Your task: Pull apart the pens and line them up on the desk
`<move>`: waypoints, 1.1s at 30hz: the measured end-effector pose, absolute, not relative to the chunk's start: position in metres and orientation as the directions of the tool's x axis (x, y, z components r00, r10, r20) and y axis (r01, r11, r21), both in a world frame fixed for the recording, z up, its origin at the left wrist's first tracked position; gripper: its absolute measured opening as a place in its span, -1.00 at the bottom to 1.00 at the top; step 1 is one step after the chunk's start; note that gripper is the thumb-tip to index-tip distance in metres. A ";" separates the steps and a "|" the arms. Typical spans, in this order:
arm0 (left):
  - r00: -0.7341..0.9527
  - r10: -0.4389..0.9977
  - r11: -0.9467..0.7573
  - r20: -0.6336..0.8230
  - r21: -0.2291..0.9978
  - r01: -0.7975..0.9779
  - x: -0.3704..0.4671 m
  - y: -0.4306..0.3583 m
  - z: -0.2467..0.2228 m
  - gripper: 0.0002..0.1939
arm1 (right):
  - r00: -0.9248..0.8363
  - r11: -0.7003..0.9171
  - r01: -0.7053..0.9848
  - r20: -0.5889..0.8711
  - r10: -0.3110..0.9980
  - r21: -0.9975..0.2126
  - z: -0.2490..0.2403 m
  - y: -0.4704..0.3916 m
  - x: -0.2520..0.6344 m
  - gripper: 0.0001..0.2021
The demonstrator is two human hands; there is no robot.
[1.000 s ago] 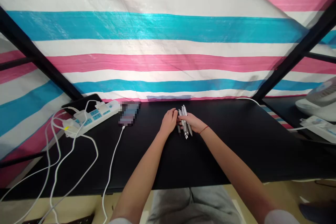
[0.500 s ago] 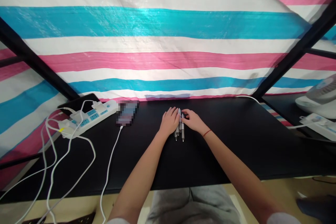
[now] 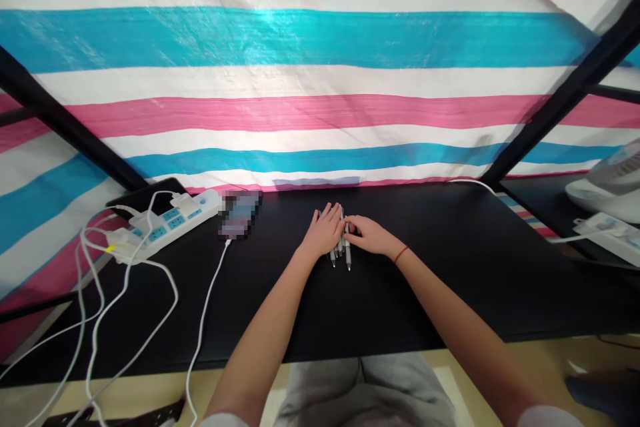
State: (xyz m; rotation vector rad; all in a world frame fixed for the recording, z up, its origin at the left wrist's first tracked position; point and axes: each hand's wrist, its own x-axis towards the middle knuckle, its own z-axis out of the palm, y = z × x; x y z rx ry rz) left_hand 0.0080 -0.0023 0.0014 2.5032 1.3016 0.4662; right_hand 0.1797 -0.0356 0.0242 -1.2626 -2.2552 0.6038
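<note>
Several slim grey-and-white pens (image 3: 349, 257), head view: lying in a loose bundle at mid-desk, partly under your left hand (image 3: 324, 235); exact count hidden. Left hand: laid palm down across the bundle, fingers extended and slightly apart, presumably so that the barrels cannot roll. Right hand (image 3: 374, 237): at the bundle's right side, fingers curled, thumb and forefinger at the rightmost pen; whether they clamp it, you cannot tell from here. That placement probably braces the bundle from the side. Orientation: long axes run near to far, roughly parallel; tapered metal ends point to the near edge. Surroundings: black desk (image 3: 400, 307); at left, white power strip (image 3: 170, 230) with plugged-in chargers, and a pixelated phone (image 3: 240, 215) on a white cable (image 3: 204, 320); striped sheet (image 3: 310, 113) along the far side.
</note>
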 end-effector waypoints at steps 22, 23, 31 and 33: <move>0.490 0.845 -0.513 0.212 0.577 0.636 0.014 0.031 0.007 -0.48 | -0.569 0.632 0.606 0.293 0.769 -0.483 0.000 -0.044 0.160 0.08; 0.498 0.833 -0.538 0.242 0.569 0.622 0.014 0.030 0.007 -0.49 | -0.564 0.635 0.601 0.306 0.767 -0.485 0.001 -0.044 0.160 0.03; 0.488 0.832 -0.547 0.263 0.540 0.640 0.014 0.032 0.005 -0.51 | -0.568 0.592 0.650 0.212 0.795 -0.477 0.003 -0.050 0.165 0.29; 0.501 0.842 -0.519 0.198 0.546 0.657 0.013 0.033 0.006 -0.52 | -0.562 0.592 0.653 0.221 0.797 -0.472 0.003 -0.051 0.162 0.27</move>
